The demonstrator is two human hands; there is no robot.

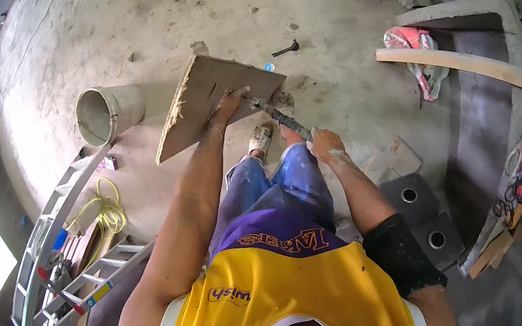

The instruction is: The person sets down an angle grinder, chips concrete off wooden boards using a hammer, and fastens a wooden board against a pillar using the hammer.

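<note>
A square grey-brown board [192, 101] with a ragged, pale left edge stands tilted in front of my legs. My left hand [229, 103] is against its face, fingers closed around something I cannot make out, beside the far end of a long, grimy tool [275, 113]. My right hand [326, 145] is shut on the tool's near end, to the right of the board. The tool slants from there up to my left hand, and its far end is partly hidden. My sandalled foot [260, 139] shows just below the tool.
A bucket [130, 108], aluminium ladders [61, 193] and a yellow cord [113, 215] lie left. Right are a dark double basin [424, 213], loose board pieces [401, 159], a curved plank [461, 62], a bag [400, 36] and a cluttered ledge [516, 190]. A small dark tool [286, 49] lies ahead.
</note>
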